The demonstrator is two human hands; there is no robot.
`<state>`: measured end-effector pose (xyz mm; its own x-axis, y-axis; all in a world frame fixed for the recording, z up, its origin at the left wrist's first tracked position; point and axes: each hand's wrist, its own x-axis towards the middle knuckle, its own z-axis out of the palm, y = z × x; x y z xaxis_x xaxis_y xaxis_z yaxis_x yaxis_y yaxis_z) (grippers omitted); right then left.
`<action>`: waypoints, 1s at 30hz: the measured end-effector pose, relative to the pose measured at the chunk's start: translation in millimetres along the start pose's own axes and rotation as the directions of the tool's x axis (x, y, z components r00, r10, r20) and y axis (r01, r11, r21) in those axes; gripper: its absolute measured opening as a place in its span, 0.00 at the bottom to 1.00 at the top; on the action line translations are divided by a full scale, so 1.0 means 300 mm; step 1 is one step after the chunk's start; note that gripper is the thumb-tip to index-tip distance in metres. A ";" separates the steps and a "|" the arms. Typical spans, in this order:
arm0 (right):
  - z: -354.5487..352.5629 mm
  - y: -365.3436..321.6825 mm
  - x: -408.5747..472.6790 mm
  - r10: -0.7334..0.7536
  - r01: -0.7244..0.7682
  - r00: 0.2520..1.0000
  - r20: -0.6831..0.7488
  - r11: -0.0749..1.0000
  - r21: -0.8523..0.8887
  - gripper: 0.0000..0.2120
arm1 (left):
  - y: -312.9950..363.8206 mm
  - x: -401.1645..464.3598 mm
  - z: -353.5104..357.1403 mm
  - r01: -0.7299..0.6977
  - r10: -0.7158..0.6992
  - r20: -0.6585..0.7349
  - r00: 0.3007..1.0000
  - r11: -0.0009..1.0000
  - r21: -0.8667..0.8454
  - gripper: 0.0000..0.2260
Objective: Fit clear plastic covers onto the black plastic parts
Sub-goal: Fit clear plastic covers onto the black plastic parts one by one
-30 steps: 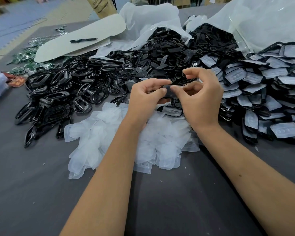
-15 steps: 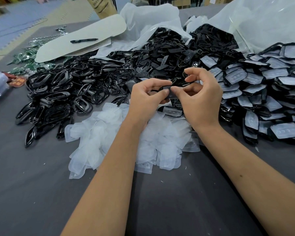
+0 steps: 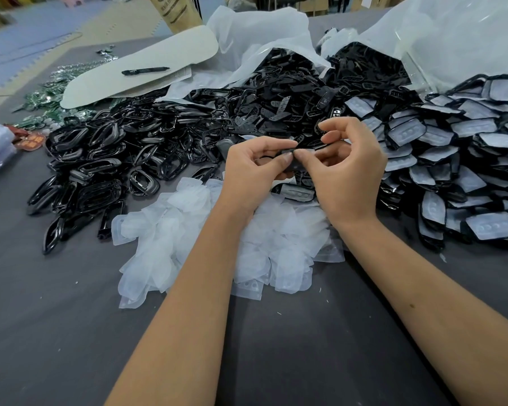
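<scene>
At the centre of the frame, between your two hands, you hold one small black part [image 3: 294, 164], pinched from both sides: your left hand [image 3: 254, 174] curls round its left end with the thumb pressed on top, and your right hand [image 3: 346, 174] nips the other end between thumb and forefinger, the remaining fingers raised and loosely bent. Whether a clear cover already sits on it cannot be told, for your fingers hide most of the piece. To seat the cover well, keep the part steady in the left hand, line up one edge first, then walk both thumbs along the rim so it seats evenly rather than buckling at a corner; that is a judgement, not something shown. Just below your wrists lies the heap of clear covers [image 3: 217, 244], within easy reach for the next one. To the right of the frame the finished pieces [image 3: 458, 159] are piled, each black frame with its pale cover. Left of centre sprawl the bare black frames [image 3: 100, 171], and above your hands more black parts spill from opened plastic bags [image 3: 261, 33] onto the grey table [image 3: 56, 332].
</scene>
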<state>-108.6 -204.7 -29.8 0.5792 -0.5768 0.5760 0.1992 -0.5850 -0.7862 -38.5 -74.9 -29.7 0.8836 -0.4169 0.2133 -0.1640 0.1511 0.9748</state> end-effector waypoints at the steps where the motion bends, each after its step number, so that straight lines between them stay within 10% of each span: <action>1: -0.001 0.001 0.000 0.002 -0.002 1.000 0.006 1.000 0.002 0.19 | 0.000 -0.001 -0.001 0.003 -0.003 0.003 1.000 1.000 -0.003 0.09; 10: 0.001 0.012 0.004 -0.020 0.019 1.000 -0.016 0.997 -0.075 0.21 | 0.010 -0.006 0.001 0.020 -0.021 -0.012 1.000 0.999 -0.025 0.09; 15: 0.003 0.020 0.016 0.259 -0.322 0.942 0.213 0.878 0.354 0.09 | 0.014 -0.007 -0.001 0.011 -0.013 -0.053 0.999 0.999 -0.043 0.10; 30: 0.004 0.016 0.016 0.335 -0.458 0.879 0.339 0.789 0.409 0.01 | 0.019 -0.009 -0.005 -0.007 0.007 -0.024 1.000 1.000 -0.027 0.10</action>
<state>-104.0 -209.6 -31.1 0.8437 -0.5102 0.1671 0.2148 0.0356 -0.9760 -41.3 -71.6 -24.9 0.8927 -0.3942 0.2182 -0.1587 0.1780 0.9711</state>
